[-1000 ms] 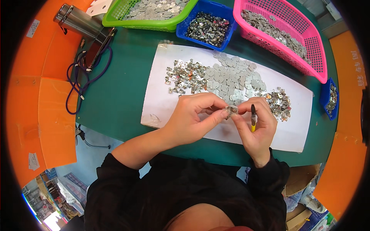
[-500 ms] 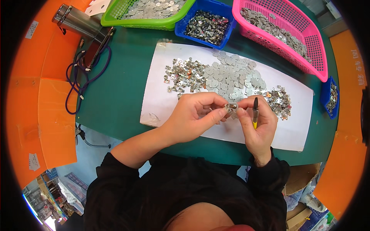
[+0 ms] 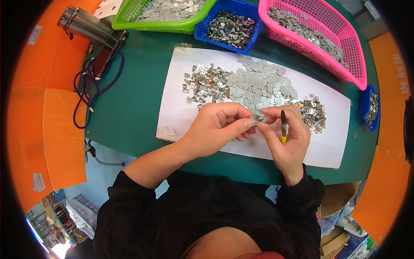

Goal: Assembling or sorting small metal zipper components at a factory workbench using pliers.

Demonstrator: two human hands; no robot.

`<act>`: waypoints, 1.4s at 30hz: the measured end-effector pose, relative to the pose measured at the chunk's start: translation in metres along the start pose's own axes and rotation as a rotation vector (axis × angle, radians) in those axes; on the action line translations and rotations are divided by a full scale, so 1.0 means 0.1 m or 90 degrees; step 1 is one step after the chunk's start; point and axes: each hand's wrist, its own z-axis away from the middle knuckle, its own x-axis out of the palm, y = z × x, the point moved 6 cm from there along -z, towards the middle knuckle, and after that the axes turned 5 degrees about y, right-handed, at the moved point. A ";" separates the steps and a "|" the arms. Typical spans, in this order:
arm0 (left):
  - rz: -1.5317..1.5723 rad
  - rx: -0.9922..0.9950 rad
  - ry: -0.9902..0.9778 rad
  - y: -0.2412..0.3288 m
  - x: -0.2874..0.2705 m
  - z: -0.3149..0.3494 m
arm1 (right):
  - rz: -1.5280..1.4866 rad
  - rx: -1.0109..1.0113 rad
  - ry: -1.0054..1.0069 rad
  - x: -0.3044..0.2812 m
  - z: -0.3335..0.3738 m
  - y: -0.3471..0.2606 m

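Between the thumb and finger of my left hand (image 3: pixel 215 131) is a small shiny metal piece (image 3: pixel 258 118). My right hand (image 3: pixel 290 142) has its thumb and forefinger at the piece's right side; whether they touch it I cannot tell. A slim tool with a black tip and yellow handle (image 3: pixel 283 123) is tucked among the right fingers, pointing away from me. Beyond my hands, flat grey metal plates (image 3: pixel 254 82) lie heaped on a white board (image 3: pixel 172 103). Small shiny metal clips (image 3: pixel 207 82) form a pile to their left. Another pile of shiny metal parts (image 3: pixel 315 113) sits right of my right hand.
Along the far edge stand a green basket (image 3: pixel 181 28), a blue tray (image 3: pixel 199 35) and a pink basket (image 3: pixel 297 45), all holding metal parts. A small blue tray (image 3: pixel 363 105) is at right. A steel flask (image 3: pixel 88 26) and a purple cable (image 3: pixel 77 105) lie at left.
My right thumb and forefinger have opened a little and shifted left around the metal piece. The left hand keeps its hold, nearly in place.
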 end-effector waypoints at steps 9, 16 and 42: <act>-0.027 0.006 -0.023 0.03 0.05 0.03 | -0.064 0.067 -0.008 0.01 0.02 0.04; -0.220 0.183 0.017 0.15 0.06 0.03 | -0.051 0.073 -0.031 0.01 0.04 0.05; -0.201 0.169 -0.001 0.22 0.09 0.02 | 0.225 -0.368 0.068 -0.14 0.10 -0.34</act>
